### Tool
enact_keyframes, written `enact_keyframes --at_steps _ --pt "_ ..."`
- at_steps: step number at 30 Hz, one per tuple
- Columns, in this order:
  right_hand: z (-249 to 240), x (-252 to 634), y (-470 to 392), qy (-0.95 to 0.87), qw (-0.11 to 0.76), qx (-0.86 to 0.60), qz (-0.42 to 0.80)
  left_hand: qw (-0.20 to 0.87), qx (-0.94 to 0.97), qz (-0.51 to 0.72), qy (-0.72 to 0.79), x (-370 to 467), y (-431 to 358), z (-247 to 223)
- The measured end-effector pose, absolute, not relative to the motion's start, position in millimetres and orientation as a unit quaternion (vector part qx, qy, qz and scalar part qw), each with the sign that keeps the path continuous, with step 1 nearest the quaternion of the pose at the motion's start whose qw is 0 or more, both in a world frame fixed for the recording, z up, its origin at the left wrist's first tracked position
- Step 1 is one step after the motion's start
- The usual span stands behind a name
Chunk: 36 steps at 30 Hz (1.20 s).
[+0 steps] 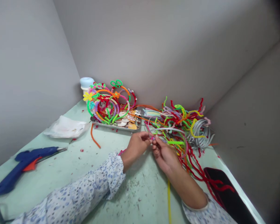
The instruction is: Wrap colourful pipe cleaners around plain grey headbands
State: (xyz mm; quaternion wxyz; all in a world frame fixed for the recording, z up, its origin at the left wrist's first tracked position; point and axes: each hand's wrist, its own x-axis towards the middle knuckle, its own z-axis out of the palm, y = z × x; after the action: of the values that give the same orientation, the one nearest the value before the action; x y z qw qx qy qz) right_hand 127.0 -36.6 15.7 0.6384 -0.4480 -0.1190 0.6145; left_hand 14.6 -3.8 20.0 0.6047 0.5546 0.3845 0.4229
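From my remote feed, L hand [137, 144] & R hand [166, 155] fingertip-pinch thin band [169, 128] at its pink-purple bit, over worktop [140, 193] twd far edge; prob. light, springy, non-slip fuzz; I'd grip there, no hard bends.

Counted on the bench [135, 202]: one glue gun [25, 163], one white packet [66, 127], one blue-lidded container [86, 82], one metal tray [116, 127], one phone [235, 205], one bundle of grey bands [204, 130]. Hands: two, left hand [136, 147] and right hand [166, 155]; one pink piece [153, 138] held between them. Headbands [116, 95] at the tray: several, overlapping, exact number undetermined. Heaped fuzzy stems [176, 115]: many, not countable.
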Motion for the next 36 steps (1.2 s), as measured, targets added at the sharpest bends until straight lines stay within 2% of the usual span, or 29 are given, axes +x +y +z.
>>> enact_keyframes --at_steps 7,16,22,27,36 --pt "15.9 130.1 -34.7 -0.122 0.618 -0.451 0.632 0.404 0.710 0.411 0.404 10.2 -2.7 17.3" --pt "24.0 132.4 -37.0 -0.097 0.580 -0.414 0.695 0.302 0.760 0.399 0.415 4.9 -1.3 25.1" --pt "23.9 129.9 -39.9 -0.156 0.598 -0.427 0.660 0.325 0.750 0.395 0.419 3.1 2.4 26.5" --pt "21.5 125.5 -41.1 -0.212 0.631 -0.440 0.603 0.387 0.731 0.381 0.414 1.2 6.7 27.4" --pt "15.7 130.6 -37.5 -0.317 0.628 -0.426 0.569 0.442 0.726 0.341 0.403 -3.7 5.9 48.5"
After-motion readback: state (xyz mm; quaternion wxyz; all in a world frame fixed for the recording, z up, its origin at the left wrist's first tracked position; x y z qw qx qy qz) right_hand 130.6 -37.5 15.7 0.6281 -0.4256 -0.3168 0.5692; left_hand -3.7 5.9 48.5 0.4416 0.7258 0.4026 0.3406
